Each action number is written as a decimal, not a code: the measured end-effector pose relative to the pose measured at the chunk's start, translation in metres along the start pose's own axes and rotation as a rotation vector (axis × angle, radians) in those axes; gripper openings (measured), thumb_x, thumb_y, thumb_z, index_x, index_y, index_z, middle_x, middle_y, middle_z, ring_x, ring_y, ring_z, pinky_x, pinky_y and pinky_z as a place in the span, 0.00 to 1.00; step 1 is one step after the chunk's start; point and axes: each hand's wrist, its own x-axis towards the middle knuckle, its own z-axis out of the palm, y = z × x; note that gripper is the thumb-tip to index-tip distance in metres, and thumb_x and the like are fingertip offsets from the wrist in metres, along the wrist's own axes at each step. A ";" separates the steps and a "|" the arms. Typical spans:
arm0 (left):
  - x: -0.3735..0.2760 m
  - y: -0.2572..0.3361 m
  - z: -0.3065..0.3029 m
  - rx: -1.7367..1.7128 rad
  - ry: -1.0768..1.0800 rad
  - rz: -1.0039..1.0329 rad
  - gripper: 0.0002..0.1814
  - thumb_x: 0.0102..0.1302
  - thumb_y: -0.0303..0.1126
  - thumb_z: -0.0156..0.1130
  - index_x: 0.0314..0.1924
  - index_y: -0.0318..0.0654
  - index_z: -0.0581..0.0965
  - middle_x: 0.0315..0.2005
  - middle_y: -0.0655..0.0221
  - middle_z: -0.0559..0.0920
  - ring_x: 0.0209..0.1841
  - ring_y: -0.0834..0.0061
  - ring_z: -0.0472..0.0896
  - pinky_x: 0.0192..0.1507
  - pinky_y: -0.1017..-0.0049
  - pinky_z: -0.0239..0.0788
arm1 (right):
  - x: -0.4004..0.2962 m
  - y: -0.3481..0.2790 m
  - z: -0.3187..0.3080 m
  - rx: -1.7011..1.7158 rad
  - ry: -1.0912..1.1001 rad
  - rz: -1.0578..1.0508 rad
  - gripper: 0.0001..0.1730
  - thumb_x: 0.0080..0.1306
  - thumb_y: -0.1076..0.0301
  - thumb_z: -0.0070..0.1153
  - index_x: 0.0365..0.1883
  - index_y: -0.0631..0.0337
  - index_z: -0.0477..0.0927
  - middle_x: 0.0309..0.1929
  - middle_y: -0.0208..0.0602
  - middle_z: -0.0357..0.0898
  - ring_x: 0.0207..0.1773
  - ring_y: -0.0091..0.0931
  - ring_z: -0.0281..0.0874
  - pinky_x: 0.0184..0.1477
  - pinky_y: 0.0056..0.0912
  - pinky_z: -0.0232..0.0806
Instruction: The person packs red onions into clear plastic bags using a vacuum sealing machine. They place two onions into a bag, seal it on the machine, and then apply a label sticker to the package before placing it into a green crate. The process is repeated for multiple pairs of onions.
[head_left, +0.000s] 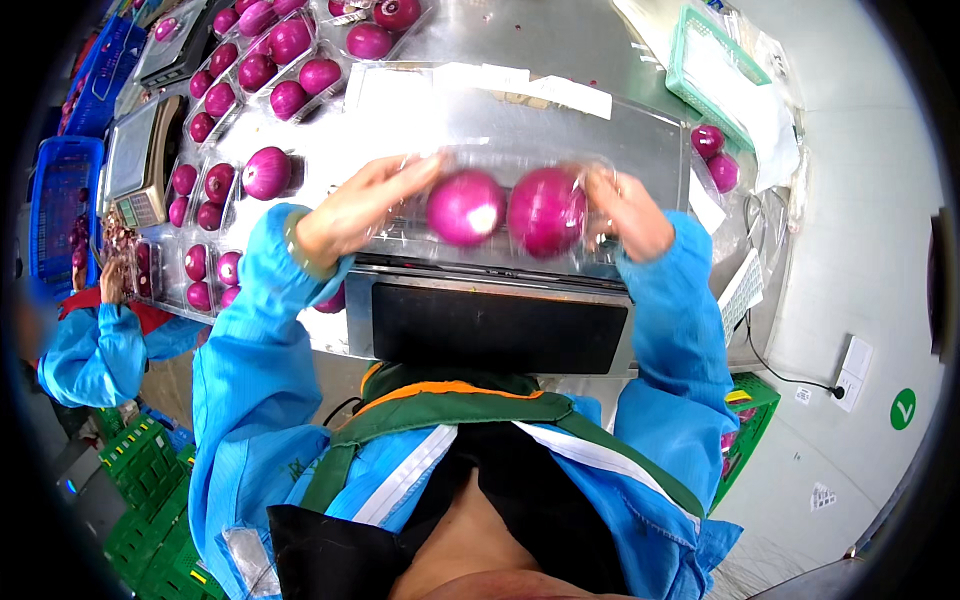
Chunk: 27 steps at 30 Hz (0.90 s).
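Between my hands, a clear plastic tray with film around it holds two red onions, the left onion (466, 208) beside the right onion (547, 212). My left hand (367, 206) grips the left end of this pack, and my right hand (626, 210) grips its right end; both are slightly blurred. Under the pack is a film-wrapping machine (652, 139) with a clear sheet on top. Its black plate (499, 326) lies nearest my body. A single red onion (267, 173) rests to the left of my left hand, in a clear tray.
Several trays of red onions (257, 72) stand on the steel table at left, beside weighing scales (139, 154). Blue crates (66, 150) are beyond. A co-worker's hand (112, 280) is at far left. A green basket (709, 82) and two packed onions (723, 172) sit at right.
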 end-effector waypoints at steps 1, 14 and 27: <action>-0.017 -0.003 0.001 -0.044 -0.006 -0.134 0.26 0.71 0.48 0.52 0.56 0.31 0.70 0.52 0.64 0.75 0.50 0.82 0.73 0.48 0.76 0.70 | -0.012 0.004 0.000 0.031 -0.090 0.072 0.27 0.72 0.52 0.46 0.57 0.67 0.70 0.42 0.37 0.77 0.41 0.24 0.76 0.34 0.25 0.72; -0.070 -0.112 0.013 -0.425 -0.200 -0.504 0.30 0.74 0.52 0.41 0.62 0.33 0.66 0.57 0.56 0.73 0.54 0.67 0.78 0.54 0.68 0.75 | -0.057 0.126 0.064 0.212 -0.085 0.386 0.31 0.71 0.44 0.42 0.54 0.66 0.73 0.40 0.38 0.81 0.37 0.26 0.81 0.32 0.30 0.76; -0.184 -0.169 0.041 -0.054 0.746 -0.194 0.13 0.71 0.40 0.55 0.39 0.39 0.81 0.12 0.85 0.65 0.14 0.93 0.57 0.15 0.85 0.43 | -0.154 0.180 0.110 0.230 0.705 0.054 0.17 0.73 0.61 0.45 0.28 0.63 0.75 0.15 0.21 0.63 0.16 0.12 0.55 0.19 0.18 0.50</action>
